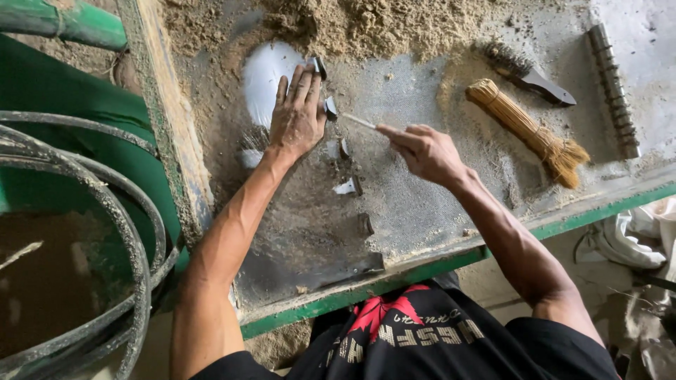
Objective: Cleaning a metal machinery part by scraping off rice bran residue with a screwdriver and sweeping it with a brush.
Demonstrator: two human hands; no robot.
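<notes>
Sand and dust cover the green-edged tabletop (422, 264) you lean over. Your left hand (297, 112) lies flat and open, fingers spread, beside a small dark piece (330, 108) by the thumb. Your right hand (426, 151) pinches a thin pale stick (359, 121), its tip toward that piece. The stick looks light, stiff and probably brittle, so grip it near its rear end. A straw brush (528, 132) lies well beyond your right hand.

Only 1 camera is recording, sitting on the person's head and looking almost straight down. It is hanging close over the dusty grey, green-edged tabletop (422, 211), taking in both forearms from the near edge, the black shirt at the bottom, and a round dark tub (63, 281) at the left.
</notes>
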